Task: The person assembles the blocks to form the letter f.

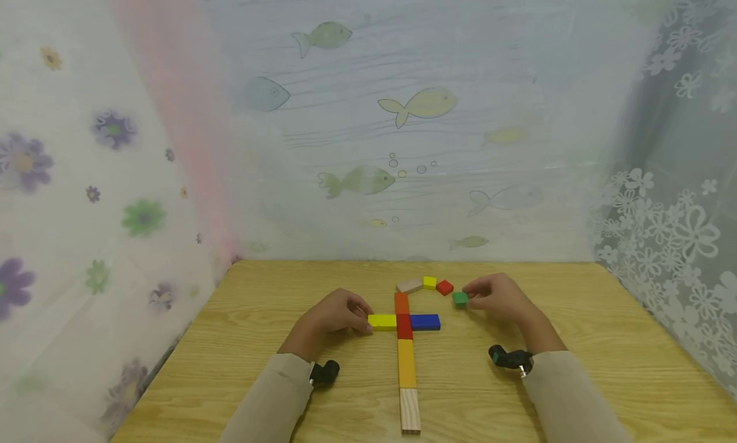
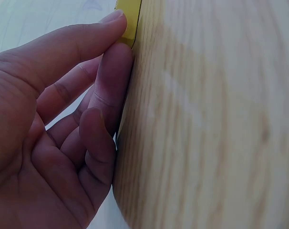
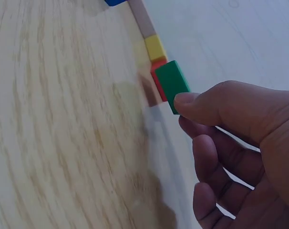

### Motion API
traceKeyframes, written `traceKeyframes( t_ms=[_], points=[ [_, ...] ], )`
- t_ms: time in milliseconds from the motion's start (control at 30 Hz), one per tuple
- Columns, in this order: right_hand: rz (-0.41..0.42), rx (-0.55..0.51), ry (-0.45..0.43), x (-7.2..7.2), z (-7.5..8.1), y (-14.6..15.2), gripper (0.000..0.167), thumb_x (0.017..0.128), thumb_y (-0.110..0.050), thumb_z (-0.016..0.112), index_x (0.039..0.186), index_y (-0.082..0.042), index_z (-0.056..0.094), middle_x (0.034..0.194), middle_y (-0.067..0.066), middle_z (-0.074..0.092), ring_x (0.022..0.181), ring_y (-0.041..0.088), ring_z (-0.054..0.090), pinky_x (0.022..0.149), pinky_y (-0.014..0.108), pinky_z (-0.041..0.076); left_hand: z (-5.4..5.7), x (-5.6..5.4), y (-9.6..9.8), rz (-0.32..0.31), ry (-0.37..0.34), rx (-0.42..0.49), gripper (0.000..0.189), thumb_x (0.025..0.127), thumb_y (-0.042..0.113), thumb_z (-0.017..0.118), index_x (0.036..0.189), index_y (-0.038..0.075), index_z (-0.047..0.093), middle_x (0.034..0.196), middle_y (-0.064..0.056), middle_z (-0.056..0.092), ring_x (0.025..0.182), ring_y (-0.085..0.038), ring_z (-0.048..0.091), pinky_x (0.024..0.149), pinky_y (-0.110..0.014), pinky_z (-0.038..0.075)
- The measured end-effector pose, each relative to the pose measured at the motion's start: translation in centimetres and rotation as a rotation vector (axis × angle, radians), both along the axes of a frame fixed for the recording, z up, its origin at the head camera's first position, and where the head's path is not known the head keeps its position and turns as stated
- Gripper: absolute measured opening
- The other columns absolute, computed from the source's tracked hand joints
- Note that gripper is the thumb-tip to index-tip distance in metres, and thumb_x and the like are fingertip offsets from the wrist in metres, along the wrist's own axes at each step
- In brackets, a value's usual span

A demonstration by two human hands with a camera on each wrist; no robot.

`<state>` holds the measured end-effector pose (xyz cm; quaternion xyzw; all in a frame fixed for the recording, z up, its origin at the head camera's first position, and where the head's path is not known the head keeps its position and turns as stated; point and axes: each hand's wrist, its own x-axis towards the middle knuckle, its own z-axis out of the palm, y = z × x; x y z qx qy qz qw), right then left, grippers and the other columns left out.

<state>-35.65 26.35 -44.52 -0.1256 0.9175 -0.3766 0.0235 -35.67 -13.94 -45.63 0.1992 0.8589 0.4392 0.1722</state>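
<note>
On the wooden table, coloured blocks lie in a cross with a curved row of blocks at its far end. My left hand (image 1: 340,314) pinches the outer end of the yellow block (image 1: 382,322), the left arm of the cross; in the left wrist view its thumb and a finger meet at that block's end. My right hand (image 1: 498,296) holds a green block (image 3: 172,87) between thumb and finger, beside the small red block (image 1: 444,287) of the curved row. In the right wrist view the green block overlaps that red one.
The cross also has an orange block (image 1: 401,303), a dark red middle block (image 1: 405,326), a blue block (image 1: 425,322), an amber block (image 1: 406,364) and a plain wood block (image 1: 410,411). A pale block (image 1: 409,286) and a small yellow block (image 1: 429,282) continue the curve. Patterned curtains surround the table.
</note>
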Motion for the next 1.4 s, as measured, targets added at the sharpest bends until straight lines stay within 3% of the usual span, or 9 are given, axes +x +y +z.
traceKeyframes(
  t_ms=[600, 1400],
  points=[
    [-0.039, -0.006, -0.037, -0.4, -0.7, -0.8, 0.031, 0.090, -0.017, 0.080, 0.119, -0.007, 0.077, 0.111, 0.007, 0.075, 0.104, 0.023, 0.067, 0.098, 0.049, 0.053, 0.4, 0.6, 0.1, 0.004, 0.002, -0.002, 0.035, 0.084, 0.023, 0.088, 0.115, 0.010, 0.077, 0.094, -0.001, 0.076, 0.084, -0.017, 0.068, 0.076, -0.033, 0.055],
    [-0.090, -0.024, -0.062, -0.6, -1.3, -1.4, 0.036, 0.088, -0.023, 0.083, 0.121, -0.008, 0.076, 0.110, 0.006, 0.076, 0.105, 0.022, 0.068, 0.097, 0.047, 0.054, 0.3, 0.2, 0.0, -0.001, 0.009, -0.012, 0.035, 0.084, 0.023, 0.087, 0.116, 0.012, 0.077, 0.098, -0.001, 0.077, 0.085, -0.017, 0.070, 0.075, -0.033, 0.056]
  ],
)
